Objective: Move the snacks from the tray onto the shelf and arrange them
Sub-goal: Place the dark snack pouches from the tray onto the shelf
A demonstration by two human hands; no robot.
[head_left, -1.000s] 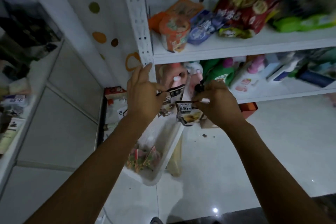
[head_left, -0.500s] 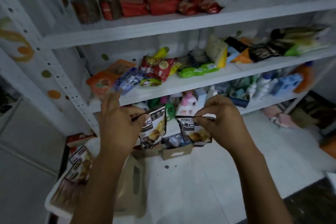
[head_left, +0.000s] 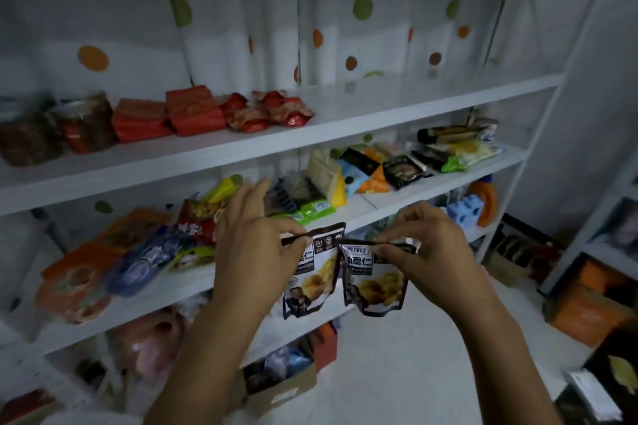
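Each hand, left hand and right hand, pinches the top seam of a light, floppy snack pouch, left pouch and right pouch, probably the firmest place to grip

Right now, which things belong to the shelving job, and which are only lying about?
Job: left pouch, pinched by the left hand; right pouch, pinched by the right hand; shelf.
Lying about: orange jug, blue pack, cardboard box on the floor.
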